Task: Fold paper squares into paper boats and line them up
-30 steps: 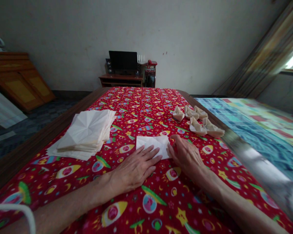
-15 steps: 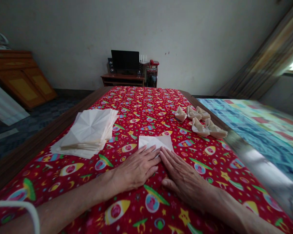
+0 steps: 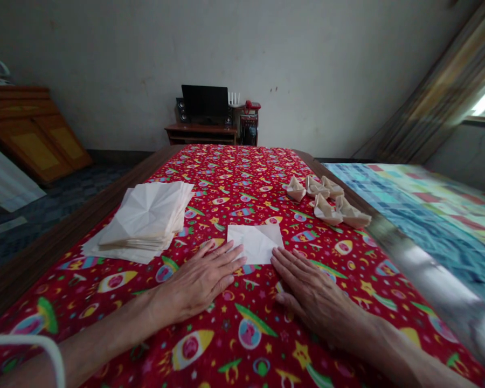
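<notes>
A folded white paper square lies on the red patterned tablecloth in front of me. My left hand rests flat on the cloth, fingers spread, its fingertips touching the paper's near left corner. My right hand also lies flat with fingers stretched out, its fingertips at the paper's near right corner. Neither hand holds anything.
A stack of creased white paper sheets sits to the left. Several folded paper boats lie at the right near the table's wooden edge. A bed with a checked cover stands on the right. A cabinet with a screen is against the far wall.
Both hands have slid back toward me off the paper, leaving most of the square uncovered. Before, they pressed on its near edge.
</notes>
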A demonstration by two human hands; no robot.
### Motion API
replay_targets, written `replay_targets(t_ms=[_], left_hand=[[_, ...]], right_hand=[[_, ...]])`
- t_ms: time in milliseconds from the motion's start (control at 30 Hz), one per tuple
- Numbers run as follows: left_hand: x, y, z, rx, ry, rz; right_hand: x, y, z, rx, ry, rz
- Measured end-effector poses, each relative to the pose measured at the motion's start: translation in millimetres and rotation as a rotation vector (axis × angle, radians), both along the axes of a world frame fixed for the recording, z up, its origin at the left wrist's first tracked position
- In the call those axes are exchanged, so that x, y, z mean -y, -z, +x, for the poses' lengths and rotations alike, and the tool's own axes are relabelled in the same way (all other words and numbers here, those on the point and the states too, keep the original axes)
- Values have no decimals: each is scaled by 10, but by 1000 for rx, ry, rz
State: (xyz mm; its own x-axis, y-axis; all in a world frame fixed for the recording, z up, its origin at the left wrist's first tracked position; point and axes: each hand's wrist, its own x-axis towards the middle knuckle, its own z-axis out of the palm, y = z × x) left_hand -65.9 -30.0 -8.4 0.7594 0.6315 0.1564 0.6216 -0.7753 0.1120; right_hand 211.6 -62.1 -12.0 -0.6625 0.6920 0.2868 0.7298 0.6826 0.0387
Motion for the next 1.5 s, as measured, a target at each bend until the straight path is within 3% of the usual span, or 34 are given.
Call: replay_targets(t_ms=[233,400,600,733,833,900,1033,1233,1367,1500], left_hand=[[-175,-43,196,-14,-26,-26],[-405,-16,280,-53,-27,-26],[-454,-5,148,-85,-106,4],[-441,-8,118,-96,-134,19],[-435,-18,141,-113,-155,-1],[-434,-21,156,-112,-166,-10],[-444,-7,161,-56,-164,13],[-553,69,82,85,-126,-26],[-648,108,-27,167,-36,-46],[-639,77,-85,157,38,-66]], right_hand=[[-312,0,-297,-10,34,32],[-571,127,-240,0,48,58],[-556,167,-20,51,171,64],[-460,89,-125,41,258,123],[-366,-12,-325,20,73,196],[-319,-81,-462,50,-86,115],[-306,-165,-623,136,-93,30],[-297,-155,-631,218,-80,141],[-316,-150,-537,69,-90,108],[-412,-112,-393,-255,-129,147]])
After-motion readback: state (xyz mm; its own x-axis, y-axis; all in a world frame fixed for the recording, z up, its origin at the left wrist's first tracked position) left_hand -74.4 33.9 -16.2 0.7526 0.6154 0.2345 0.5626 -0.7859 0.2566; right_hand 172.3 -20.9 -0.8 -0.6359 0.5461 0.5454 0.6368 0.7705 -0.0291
